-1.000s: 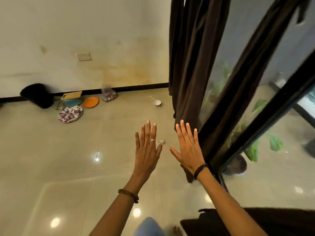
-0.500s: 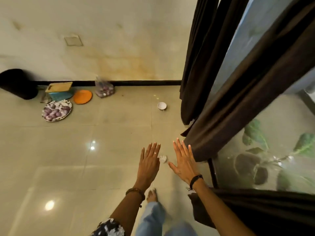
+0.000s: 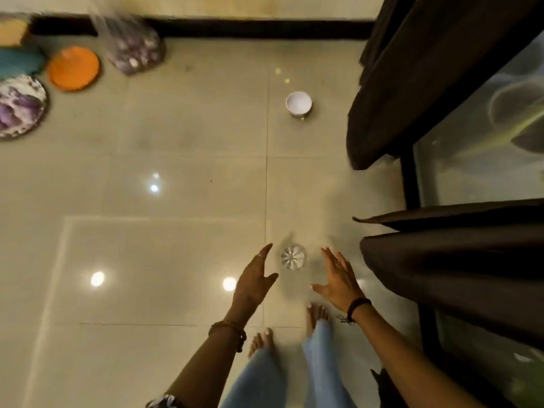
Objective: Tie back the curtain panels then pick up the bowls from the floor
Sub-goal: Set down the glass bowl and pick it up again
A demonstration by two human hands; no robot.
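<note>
1. A small ribbed glass bowl (image 3: 292, 257) sits on the tiled floor (image 3: 176, 142), in the gap between the two hands and just beyond their fingertips.
2. The left hand (image 3: 255, 279) is to the bowl's left with fingers straight and thumb spread, holding nothing and not touching the bowl.
3. The right hand (image 3: 338, 279) is to its right, fingers spread and straight, also holding nothing and clear of the bowl.
4. A white bowl (image 3: 298, 103) stands upright on the floor well beyond the hands, near the hem of the far curtain panel (image 3: 391, 83).
5. The near curtain panel (image 3: 447, 260) hangs just right of the right hand, against the glass door (image 3: 482, 136).
6. Bare feet (image 3: 316, 315) in light jeans stand just behind the hands.
7. Far to the upper left lie an orange plate (image 3: 73, 68), a patterned plate (image 3: 20, 106) and a clear bag (image 3: 134, 48).
</note>
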